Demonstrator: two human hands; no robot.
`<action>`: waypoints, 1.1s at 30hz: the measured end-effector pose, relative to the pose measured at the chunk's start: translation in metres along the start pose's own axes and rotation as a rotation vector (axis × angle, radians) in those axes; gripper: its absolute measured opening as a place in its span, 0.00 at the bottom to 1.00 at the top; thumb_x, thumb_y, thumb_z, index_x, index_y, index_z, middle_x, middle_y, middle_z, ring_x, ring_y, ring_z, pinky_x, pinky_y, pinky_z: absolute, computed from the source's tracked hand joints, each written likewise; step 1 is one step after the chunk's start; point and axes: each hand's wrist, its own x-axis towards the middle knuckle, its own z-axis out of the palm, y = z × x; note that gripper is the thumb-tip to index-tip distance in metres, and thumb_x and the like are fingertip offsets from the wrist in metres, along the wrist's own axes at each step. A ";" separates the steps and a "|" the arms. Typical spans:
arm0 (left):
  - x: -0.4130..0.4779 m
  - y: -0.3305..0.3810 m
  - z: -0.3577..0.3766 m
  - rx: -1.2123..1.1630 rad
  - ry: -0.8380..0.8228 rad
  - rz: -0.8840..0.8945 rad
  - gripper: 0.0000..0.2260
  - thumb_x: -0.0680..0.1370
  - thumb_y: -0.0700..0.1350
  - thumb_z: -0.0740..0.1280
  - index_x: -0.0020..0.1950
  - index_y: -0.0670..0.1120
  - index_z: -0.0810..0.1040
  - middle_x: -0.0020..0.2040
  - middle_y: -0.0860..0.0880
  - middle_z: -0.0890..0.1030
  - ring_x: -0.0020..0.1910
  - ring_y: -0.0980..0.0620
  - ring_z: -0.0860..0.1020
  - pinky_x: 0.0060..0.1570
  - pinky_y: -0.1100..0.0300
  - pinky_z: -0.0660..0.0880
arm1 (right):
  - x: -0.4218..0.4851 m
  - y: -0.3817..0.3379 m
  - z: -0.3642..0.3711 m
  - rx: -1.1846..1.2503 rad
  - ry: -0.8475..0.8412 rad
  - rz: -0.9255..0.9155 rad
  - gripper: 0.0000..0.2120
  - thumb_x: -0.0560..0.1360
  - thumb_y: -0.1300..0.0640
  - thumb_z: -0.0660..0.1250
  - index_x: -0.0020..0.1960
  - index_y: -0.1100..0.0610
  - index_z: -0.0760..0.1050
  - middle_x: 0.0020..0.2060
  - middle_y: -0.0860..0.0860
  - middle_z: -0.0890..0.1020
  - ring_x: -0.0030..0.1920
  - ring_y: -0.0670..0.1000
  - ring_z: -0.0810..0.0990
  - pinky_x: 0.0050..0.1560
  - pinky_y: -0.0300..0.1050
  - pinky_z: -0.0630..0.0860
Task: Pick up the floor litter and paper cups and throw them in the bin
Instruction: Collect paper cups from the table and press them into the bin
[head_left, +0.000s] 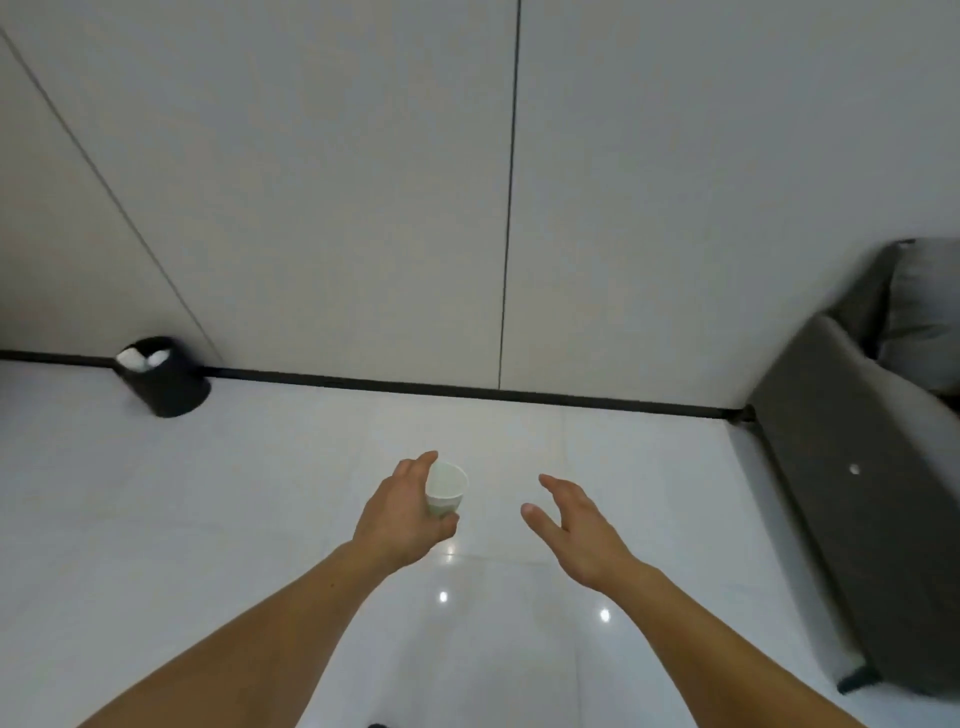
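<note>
Spreading across the lower view: glossy white tiled floor (208, 519), showing small bright glints.
Running along its far edge: black skirting strip (415, 387), under a pale panelled wall (311, 182) with thin dark seams.
Standing at the far left edge of the floor, touching the skirting: round black bin (166, 387), smooth-sided, holding crumpled white paper (141, 359) up near its rim.
Filling the right edge of the floor: grey fabric sofa (852, 441), carrying a grey cushion (924, 312), with one dark leg showing at its near corner.
Being held above the middle of the floor, well apart from the bin: white paper cup (445, 491), tapered and thin-walled, tilting with its open mouth up and toward the wall, bearing a faint greenish print low on its side.
Gripping it: left hand (400, 519), fingers curling over the cup's upper left side, thumb pressing near its base.
Hovering to the right of the cup, not touching it: right hand (576, 525), fingers straight and loosely spread, holding nothing.
</note>
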 end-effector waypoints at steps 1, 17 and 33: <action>-0.006 -0.019 -0.015 -0.019 0.042 -0.043 0.39 0.69 0.54 0.73 0.75 0.54 0.57 0.70 0.53 0.66 0.63 0.49 0.71 0.58 0.57 0.71 | 0.009 -0.017 0.012 -0.026 -0.040 -0.041 0.33 0.78 0.34 0.54 0.78 0.48 0.54 0.77 0.46 0.58 0.75 0.48 0.58 0.74 0.46 0.58; -0.018 -0.299 -0.240 -0.081 0.414 -0.413 0.37 0.70 0.50 0.74 0.73 0.49 0.59 0.69 0.49 0.62 0.60 0.46 0.73 0.56 0.54 0.74 | 0.154 -0.314 0.238 -0.220 -0.304 -0.430 0.36 0.78 0.34 0.56 0.79 0.47 0.50 0.78 0.46 0.56 0.77 0.48 0.54 0.75 0.47 0.56; 0.158 -0.443 -0.372 -0.076 0.529 -0.541 0.38 0.71 0.52 0.72 0.76 0.57 0.56 0.66 0.52 0.62 0.56 0.47 0.74 0.55 0.55 0.76 | 0.412 -0.497 0.311 -0.464 -0.406 -0.622 0.36 0.77 0.33 0.56 0.79 0.47 0.51 0.78 0.49 0.55 0.77 0.50 0.52 0.74 0.51 0.56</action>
